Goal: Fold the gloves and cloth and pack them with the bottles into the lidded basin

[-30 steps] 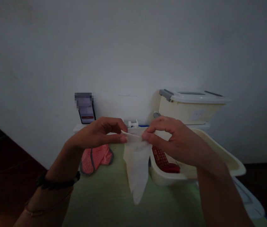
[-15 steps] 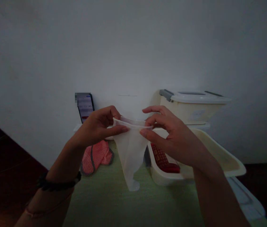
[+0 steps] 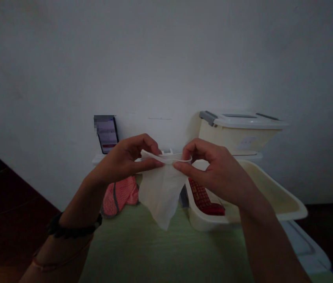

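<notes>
Hanging from left hand (image 3: 122, 158) and right hand (image 3: 217, 167): white cloth (image 3: 163, 190).

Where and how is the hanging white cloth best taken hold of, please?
The white cloth is probably best pinched by its upper rim, thumbs on the near side, coming from both sides, as the left hand and right hand hold it: it hangs limp from that edge and narrows to a loose lower tip.

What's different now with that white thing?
Since the first picture, the thin white item spread wider and its bottom tip rose. The right hand curled its lifted finger in. It and the left hand still hold the item. The phone, pink cloth and white tub stayed put.
</notes>
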`<state>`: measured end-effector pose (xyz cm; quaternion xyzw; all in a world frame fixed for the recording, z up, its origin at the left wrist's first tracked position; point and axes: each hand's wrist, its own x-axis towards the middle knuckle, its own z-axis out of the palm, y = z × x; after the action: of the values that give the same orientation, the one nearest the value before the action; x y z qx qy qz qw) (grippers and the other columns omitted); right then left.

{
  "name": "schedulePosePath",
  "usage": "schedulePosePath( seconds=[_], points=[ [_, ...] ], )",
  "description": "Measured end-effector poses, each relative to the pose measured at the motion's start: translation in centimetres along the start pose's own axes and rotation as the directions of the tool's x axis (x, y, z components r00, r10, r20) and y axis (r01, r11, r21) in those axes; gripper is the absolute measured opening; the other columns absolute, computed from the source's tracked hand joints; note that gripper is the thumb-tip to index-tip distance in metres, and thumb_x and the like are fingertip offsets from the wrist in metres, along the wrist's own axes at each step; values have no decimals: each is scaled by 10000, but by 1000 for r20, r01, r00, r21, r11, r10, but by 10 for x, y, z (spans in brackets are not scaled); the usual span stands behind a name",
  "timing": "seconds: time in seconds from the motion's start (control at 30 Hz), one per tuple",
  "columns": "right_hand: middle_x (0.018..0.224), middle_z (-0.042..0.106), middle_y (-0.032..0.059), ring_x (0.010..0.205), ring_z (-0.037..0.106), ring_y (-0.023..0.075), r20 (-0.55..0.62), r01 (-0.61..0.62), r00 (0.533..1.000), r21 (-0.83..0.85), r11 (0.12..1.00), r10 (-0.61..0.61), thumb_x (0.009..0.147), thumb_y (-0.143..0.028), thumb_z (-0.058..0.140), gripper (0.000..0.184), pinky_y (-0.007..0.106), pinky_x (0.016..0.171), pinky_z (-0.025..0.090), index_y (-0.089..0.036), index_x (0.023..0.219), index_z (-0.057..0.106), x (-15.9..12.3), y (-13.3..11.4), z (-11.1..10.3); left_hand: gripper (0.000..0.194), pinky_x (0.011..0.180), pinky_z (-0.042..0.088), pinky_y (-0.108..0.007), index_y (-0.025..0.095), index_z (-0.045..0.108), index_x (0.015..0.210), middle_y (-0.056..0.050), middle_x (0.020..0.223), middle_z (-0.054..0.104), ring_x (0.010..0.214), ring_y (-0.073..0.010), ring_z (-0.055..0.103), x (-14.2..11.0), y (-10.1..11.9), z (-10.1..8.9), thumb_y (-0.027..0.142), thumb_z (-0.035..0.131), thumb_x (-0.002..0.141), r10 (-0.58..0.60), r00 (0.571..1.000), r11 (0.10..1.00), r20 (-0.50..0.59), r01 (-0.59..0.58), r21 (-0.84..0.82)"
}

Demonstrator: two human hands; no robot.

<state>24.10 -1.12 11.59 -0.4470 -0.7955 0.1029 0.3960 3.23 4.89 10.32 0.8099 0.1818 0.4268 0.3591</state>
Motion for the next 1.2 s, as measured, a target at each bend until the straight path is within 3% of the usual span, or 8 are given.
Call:
schedulePosePath(
  seconds=[0.17,0.33,0.47,0.7,0.93,1.2],
  points=[
    [649,549,-51,603,497,88,16,-3,1000,1,1000,3,778,-287,626,158,205,563,380,-187,693,538,0,0,0,169,559,466,-162,173,537,841,28,738,575,626,-77,555,-3,-4,-1,141,665,736,-40,999,998,37,41,-47],
    [635,552,-52,586,489,83,8,16,1000,10,1000,-16,783,-282,619,164,194,545,377,-183,680,539,1,-1,1,197,632,486,-193,165,560,861,1,796,615,714,-105,589,-2,-1,-1,151,689,712,-73,989,997,125,72,8],
    [636,557,-51,585,495,84,9,13,1000,4,1000,-13,776,-298,633,169,193,548,382,-184,684,548,2,-1,1,80,576,475,-186,153,595,759,-3,732,627,647,-101,584,0,1,1,193,663,745,-91,995,996,38,92,-1],
    [657,596,-45,608,530,81,29,-13,1000,42,999,12,817,-349,591,196,192,567,400,-188,705,604,1,1,-1,137,491,442,-174,155,626,664,9,619,618,552,-93,550,0,1,0,237,735,669,-72,975,996,-211,79,29],
    [759,648,-13,703,576,102,54,82,995,27,996,-83,840,-269,568,136,225,661,429,-179,778,649,2,3,-7,185,630,489,-183,180,606,679,12,725,636,695,-109,591,-3,-2,-4,128,771,613,-8,996,998,-84,3,-58],
    [765,688,4,704,613,145,41,69,997,-74,995,-66,818,-239,587,125,259,653,446,-204,725,662,0,1,-18,113,663,509,-197,171,630,697,3,733,649,713,-117,613,-6,-2,-8,171,739,669,-55,990,997,-133,62,47]
  ],
)
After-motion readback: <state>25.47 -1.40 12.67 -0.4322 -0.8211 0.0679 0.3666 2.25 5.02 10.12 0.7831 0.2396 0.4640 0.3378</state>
